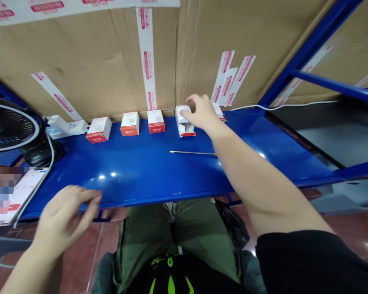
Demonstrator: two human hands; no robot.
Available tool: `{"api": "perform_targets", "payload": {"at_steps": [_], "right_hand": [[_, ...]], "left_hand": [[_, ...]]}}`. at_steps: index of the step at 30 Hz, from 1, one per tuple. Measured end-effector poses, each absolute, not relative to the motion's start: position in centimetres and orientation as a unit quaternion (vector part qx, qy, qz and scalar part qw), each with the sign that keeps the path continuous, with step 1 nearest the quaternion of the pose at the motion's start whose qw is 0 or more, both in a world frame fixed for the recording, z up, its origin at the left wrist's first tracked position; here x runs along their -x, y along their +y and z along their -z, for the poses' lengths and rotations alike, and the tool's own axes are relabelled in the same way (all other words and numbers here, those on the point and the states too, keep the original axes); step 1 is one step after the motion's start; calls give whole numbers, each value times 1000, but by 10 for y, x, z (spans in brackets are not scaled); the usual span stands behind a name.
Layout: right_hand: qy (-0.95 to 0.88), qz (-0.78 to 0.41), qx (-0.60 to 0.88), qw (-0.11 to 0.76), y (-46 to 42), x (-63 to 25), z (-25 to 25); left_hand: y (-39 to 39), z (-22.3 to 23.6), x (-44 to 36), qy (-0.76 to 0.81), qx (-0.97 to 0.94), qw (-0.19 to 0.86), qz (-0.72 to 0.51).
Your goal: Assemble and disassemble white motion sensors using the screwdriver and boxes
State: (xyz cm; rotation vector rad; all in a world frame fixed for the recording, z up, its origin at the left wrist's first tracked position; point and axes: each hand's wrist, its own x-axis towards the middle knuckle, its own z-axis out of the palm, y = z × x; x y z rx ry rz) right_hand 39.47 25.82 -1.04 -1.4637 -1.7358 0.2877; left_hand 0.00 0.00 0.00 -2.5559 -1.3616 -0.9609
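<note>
My right hand [200, 110] reaches to the back of the blue table, its thumb and fingers around a rounded white plastic device [183, 111]. The device sits in an opened small white-and-red carton [187, 132]; the hand covers part of both. My left hand [69, 212] hovers by the front left edge, fingers bent and apart, with nothing in it. A screwdriver [192, 153] lies in front of the opened carton, its handle hidden behind my right forearm. Another white-and-red carton [218, 110] shows partly behind my right wrist.
Three closed cartons [98, 130] [129, 123] [156, 121] stand in a row along the cardboard back wall [92, 53]. At the left are a black fan [9, 126], a white power strip [72, 127], a phone [23, 190] and a cable. A blue frame post [309, 45] rises at right.
</note>
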Motion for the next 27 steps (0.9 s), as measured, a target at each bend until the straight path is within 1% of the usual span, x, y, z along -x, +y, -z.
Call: {"api": "perform_targets", "payload": {"at_steps": [1,3,8,10,12,15,17,20,23,25,27], "right_hand": [[-692,-111,586,406,264,-390,10],[-690,-106,595,397,273,-380,13],[-661,-83,644,376,282,-362,29],[-656,-69,650,377,280,-360,34],[-661,-51,640,388,278,-363,35],[-685,-47,603,407,269,-371,30],[-726,-78,553,402,258,-375,24],[-816,-148,424,364,234,-375,21],[-876,-199,300,321,211,-366,30],[-890,-226,264,296,201,-356,40],[-891,-241,264,280,195,-347,48]], "left_hand": [[9,-2,-11,-409,849,54,330],[40,-7,-39,-349,885,37,305],[147,-5,-100,-363,916,-17,170],[179,6,-114,-382,907,-20,174],[199,22,-120,-391,891,-21,230],[209,42,-116,-385,871,-49,302],[210,50,-109,-395,844,-78,355],[209,52,-98,-378,811,-185,406],[207,48,-90,-329,822,-288,364],[205,44,-87,-319,839,-304,319],[203,39,-86,-324,858,-289,275]]}}
